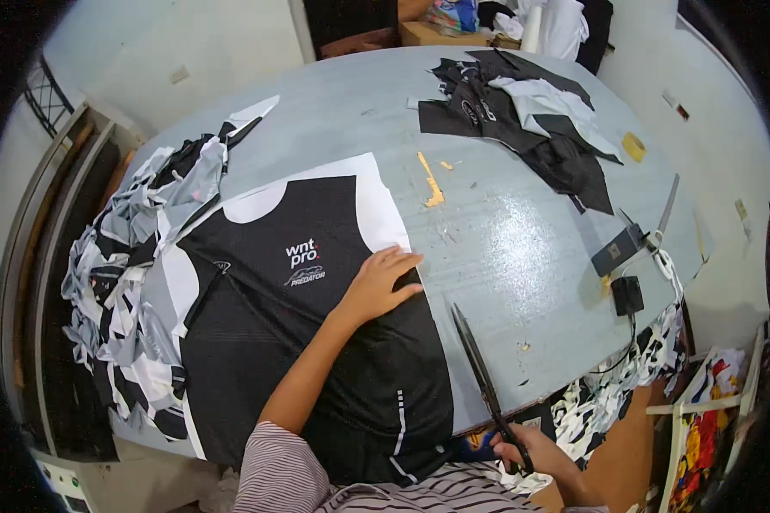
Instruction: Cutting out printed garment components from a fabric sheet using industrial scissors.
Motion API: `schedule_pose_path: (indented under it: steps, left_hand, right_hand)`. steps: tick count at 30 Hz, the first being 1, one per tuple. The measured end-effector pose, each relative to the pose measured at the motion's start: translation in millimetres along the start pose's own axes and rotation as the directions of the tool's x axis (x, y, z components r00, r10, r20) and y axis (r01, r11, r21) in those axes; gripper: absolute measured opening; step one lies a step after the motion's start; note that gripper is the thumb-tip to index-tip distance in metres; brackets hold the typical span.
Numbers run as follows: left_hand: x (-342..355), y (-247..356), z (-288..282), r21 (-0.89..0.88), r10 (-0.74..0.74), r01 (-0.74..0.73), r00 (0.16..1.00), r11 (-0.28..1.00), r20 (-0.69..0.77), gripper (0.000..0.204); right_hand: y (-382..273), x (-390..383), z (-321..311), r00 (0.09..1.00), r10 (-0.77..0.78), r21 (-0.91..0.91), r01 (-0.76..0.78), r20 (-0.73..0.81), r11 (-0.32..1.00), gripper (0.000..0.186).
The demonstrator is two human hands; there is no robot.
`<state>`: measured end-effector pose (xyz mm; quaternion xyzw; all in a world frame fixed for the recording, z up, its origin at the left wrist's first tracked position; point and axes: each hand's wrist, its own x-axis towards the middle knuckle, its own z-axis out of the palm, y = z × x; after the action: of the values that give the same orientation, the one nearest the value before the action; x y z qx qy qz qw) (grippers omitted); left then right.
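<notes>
A black jersey panel with white cut-out areas, printed logos and thin reflective strips lies flat on the pale grey table, at the centre and lower middle. My left hand rests on the panel near its right edge, fingers apart, just below the white upper-right portion. My right hand, low at the table's front edge, grips the handles of long black scissors. Their blades point up and away from me over bare table, just right of the panel. The panel's lower end runs down to my striped top.
Piled grey, white and black scraps lie left; black and white pieces back right. Right are a tape roll, a dark device, black adapter and cords. A wooden rack and fabric offcuts sit beyond the edge.
</notes>
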<state>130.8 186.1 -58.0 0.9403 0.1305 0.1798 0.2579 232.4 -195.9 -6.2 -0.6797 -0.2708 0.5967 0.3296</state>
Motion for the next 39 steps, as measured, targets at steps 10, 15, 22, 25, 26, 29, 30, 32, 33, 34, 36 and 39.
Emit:
schedule_pose_path:
  steps: [10, 15, 22, 25, 26, 29, 30, 32, 33, 34, 36, 39]
  left_hand:
    - [-16.2, 10.9, 5.7, 0.323, -0.017, -0.013, 0.996, 0.946, 0.088, 0.11]
    - [-19.0, 6.1, 10.7, 0.307, 0.015, -0.024, 0.999, 0.951, 0.033, 0.11]
    - [-22.4, 4.4, 9.7, 0.252, 0.053, -0.046, 0.998, 0.967, -0.019, 0.111]
    - [-20.0, 1.3, 10.6, 0.218, 0.08, -0.069, 0.996, 0.973, -0.04, 0.111]
    - [-20.9, 1.0, 10.4, 0.22, 0.077, -0.069, 0.997, 0.973, -0.03, 0.111]
    - [-20.5, 0.3, 8.5, 0.225, 0.053, -0.052, 0.999, 0.973, 0.004, 0.113]
    - [-20.4, -0.1, 8.5, 0.219, 0.058, -0.058, 0.998, 0.974, 0.007, 0.113]
    - [-21.0, -0.1, 8.1, 0.225, 0.048, -0.046, 0.999, 0.973, -0.002, 0.113]
    - [-21.1, -1.1, 9.0, 0.222, 0.048, -0.046, 0.999, 0.974, -0.004, 0.113]
    - [-21.1, -1.1, 10.0, 0.222, 0.049, -0.047, 0.999, 0.974, -0.003, 0.113]
    - [-20.7, -0.1, 10.2, 0.215, 0.06, -0.056, 0.998, 0.975, -0.012, 0.112]
    - [-21.8, -0.3, 11.7, 0.215, 0.063, -0.058, 0.998, 0.975, -0.017, 0.112]
  right_hand:
    - [-40.9, 13.7, -2.1, 0.985, 0.124, -0.2, -0.099, 0.119, 0.975, 0.049]
    - [-59.7, 31.1, -4.9, 0.973, 0.142, -0.242, -0.096, 0.183, 0.966, 0.048]
    - [-43.4, 22.2, -54.8, 0.914, 0.273, -0.336, -0.166, 0.299, 0.927, 0.045]
    - [-39.9, 4.8, -83.6, 0.852, 0.202, -0.062, -0.196, 0.483, 0.979, 0.043]
    - [-39.9, 5.6, -84.8, 0.849, 0.21, -0.067, -0.203, 0.486, 0.977, 0.043]
    - [-45.4, 6.4, -78.4, 0.858, 0.231, -0.143, -0.185, 0.458, 0.972, 0.043]
    - [-40.0, 9.4, -76.6, 0.863, 0.249, -0.179, -0.188, 0.439, 0.966, 0.045]
    - [-37.0, 21.5, -66.4, 0.895, 0.214, -0.221, -0.134, 0.391, 0.966, 0.048]
    - [-44.1, 25.8, -56.4, 0.895, 0.214, -0.22, -0.135, 0.391, 0.966, 0.048]
    - [-53.9, 29.1, -44.5, 0.926, 0.215, -0.219, -0.15, 0.309, 0.964, 0.049]
    - [-60.5, 36.0, -34.3, 0.95, 0.209, -0.225, -0.156, 0.234, 0.962, 0.05]
    - [-61.3, 42.3, -22.0, 0.976, 0.151, -0.219, -0.114, 0.159, 0.969, 0.05]
